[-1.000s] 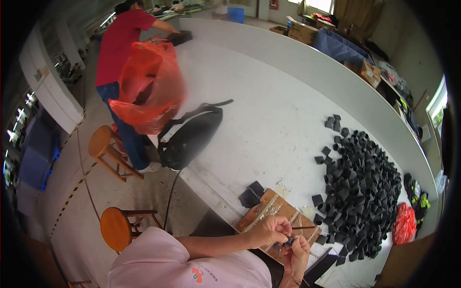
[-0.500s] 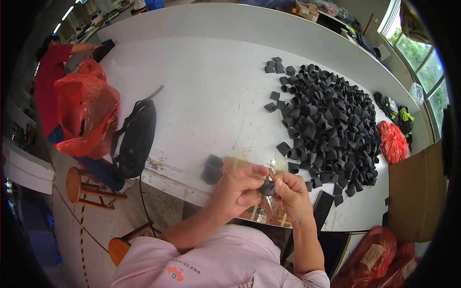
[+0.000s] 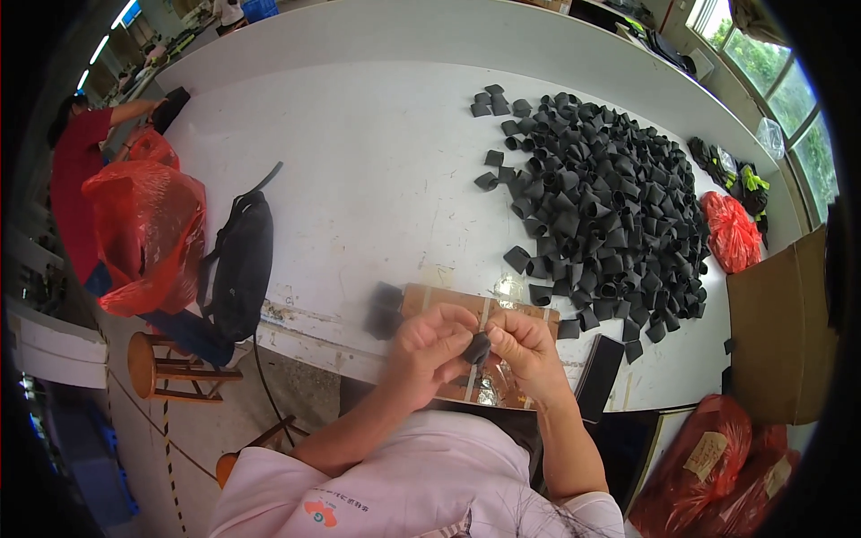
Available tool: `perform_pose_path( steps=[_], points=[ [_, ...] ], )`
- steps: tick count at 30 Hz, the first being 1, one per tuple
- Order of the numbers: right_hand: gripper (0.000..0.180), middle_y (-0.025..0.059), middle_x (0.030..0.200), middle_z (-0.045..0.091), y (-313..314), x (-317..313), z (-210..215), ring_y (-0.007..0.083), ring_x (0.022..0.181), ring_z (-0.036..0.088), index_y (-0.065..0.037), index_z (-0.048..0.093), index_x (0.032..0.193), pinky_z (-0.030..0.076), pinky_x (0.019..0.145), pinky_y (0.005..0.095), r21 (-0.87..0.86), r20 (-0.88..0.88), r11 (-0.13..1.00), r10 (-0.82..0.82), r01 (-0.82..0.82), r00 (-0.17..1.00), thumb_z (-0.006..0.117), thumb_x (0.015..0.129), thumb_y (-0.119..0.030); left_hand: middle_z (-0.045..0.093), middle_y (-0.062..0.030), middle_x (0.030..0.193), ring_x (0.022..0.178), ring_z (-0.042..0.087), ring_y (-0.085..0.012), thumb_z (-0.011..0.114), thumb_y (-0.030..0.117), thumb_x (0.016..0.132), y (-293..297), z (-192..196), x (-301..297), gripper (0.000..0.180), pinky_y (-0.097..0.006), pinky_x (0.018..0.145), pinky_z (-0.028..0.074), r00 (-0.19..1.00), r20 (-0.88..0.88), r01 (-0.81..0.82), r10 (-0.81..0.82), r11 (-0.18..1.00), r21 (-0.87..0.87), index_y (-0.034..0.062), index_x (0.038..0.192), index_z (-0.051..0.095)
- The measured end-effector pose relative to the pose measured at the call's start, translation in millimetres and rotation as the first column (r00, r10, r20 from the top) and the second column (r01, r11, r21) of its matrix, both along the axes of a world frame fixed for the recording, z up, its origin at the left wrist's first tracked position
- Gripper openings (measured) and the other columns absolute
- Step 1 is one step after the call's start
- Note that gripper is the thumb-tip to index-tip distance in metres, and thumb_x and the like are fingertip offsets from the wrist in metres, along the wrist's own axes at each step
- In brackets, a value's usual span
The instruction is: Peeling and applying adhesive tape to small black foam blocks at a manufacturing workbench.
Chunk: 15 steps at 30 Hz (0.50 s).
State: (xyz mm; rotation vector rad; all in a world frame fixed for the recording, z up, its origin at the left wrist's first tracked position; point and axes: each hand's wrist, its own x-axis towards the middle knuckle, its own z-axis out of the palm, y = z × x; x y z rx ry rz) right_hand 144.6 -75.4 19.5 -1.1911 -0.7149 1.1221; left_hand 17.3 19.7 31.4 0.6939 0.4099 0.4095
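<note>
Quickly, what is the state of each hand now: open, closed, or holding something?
Left hand: closed, pinching a small black piece at its fingertips.
Right hand: closed, gripping the same small black piece from the other side.

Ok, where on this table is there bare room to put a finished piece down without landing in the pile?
The widest bare patch is the white table between the black bag and the heap of black pieces, running to the far edge. Crowded: the heap on the right, and the cardboard sheet under the left hand and right hand.
</note>
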Motion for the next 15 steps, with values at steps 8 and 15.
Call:
perform_pose_path(
  steps=[8,15],
  points=[
    [0.020,0.0057,0.070,0.053,-16,-15,26,0.0165,0.063,0.047,-0.002,0.060,0.088,0.039,0.056,0.0261,0.263,0.612,0.912,-0.410,0.315,0.676,0.065,0.074,-0.016,0.056,-0.0116,0.094,0.093,0.051,-0.0188,0.055,-0.003,0.076,9,20,4,0.023,-0.028,0.081,0.038,0.994,0.107,-0.102,0.010,0.397,0.912,0.0000,0.099,0.057],
    [0.040,0.0074,0.074,0.055,-8,-28,31,0.0233,0.065,0.052,-0.002,0.057,0.097,0.042,0.053,0.0305,0.399,0.802,0.893,-0.451,0.209,0.392,0.072,0.061,-0.011,0.054,-0.0095,0.086,0.084,0.049,-0.0164,0.054,0.004,0.083,-4,9,4,0.004,-0.028,0.083,0.037,0.938,0.206,-0.346,0.279,0.724,0.597,-0.0001,0.084,0.055]
  ],
)
